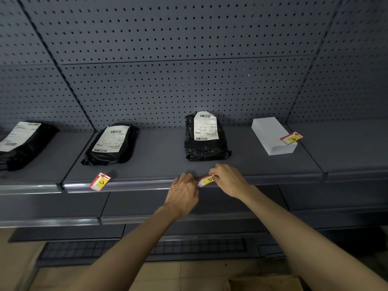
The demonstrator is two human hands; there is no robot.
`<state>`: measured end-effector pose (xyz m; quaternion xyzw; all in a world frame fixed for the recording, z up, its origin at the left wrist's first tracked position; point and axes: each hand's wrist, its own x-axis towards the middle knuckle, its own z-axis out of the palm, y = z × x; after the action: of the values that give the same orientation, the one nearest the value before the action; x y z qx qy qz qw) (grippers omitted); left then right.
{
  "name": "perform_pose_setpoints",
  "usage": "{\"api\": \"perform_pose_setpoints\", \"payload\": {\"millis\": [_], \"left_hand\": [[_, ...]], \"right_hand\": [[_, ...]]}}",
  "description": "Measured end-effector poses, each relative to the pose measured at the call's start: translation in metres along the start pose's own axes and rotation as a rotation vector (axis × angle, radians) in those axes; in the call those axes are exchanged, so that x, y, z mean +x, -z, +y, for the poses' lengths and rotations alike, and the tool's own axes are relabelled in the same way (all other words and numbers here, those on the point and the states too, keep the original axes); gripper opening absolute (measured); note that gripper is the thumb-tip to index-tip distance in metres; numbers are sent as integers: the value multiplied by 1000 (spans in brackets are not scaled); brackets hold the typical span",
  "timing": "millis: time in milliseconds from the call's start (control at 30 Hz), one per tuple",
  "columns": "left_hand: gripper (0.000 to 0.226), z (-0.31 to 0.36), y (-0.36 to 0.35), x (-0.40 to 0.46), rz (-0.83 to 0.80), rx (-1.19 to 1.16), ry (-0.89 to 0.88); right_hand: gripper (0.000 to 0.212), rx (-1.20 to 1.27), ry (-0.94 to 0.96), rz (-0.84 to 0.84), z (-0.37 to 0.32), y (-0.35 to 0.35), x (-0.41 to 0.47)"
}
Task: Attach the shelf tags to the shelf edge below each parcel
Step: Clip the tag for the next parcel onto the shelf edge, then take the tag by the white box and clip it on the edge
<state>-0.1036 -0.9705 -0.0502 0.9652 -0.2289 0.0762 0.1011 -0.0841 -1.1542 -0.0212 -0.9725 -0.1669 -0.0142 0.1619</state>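
A red, white and yellow shelf tag marked D (pixel 207 180) sits against the shelf edge (pixel 136 183), just below a black parcel (pixel 204 139). My right hand (pixel 227 179) pinches its right end. My left hand (pixel 184 191) has its fingertips at the tag's left end. A tag marked C (pixel 100 182) lies tilted on the shelf edge below another black parcel (pixel 112 143). A tag marked E (pixel 291 138) lies on top of a white box (pixel 270 135) at the right.
A third black parcel (pixel 21 143) lies at the far left. A pegboard back wall (pixel 189 59) rises behind the shelf. A lower shelf (pixel 63 221) juts out beneath, and a cardboard box (pixel 266 283) stands on the floor.
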Motion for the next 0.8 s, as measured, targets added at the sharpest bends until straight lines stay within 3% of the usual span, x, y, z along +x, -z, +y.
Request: {"api": "perform_pose_setpoints", "payload": {"millis": [233,367,800], "left_hand": [[23,1,15,13,43,-69,-10],[18,12,23,28,44,-108,-47],[23,144,20,135,35,-105,-199]], "right_hand": [[30,-9,-56,43,0,13,-13],[30,-112,-116,84,7,27,-33],[29,-240,-321,207,121,91,-93]]}}
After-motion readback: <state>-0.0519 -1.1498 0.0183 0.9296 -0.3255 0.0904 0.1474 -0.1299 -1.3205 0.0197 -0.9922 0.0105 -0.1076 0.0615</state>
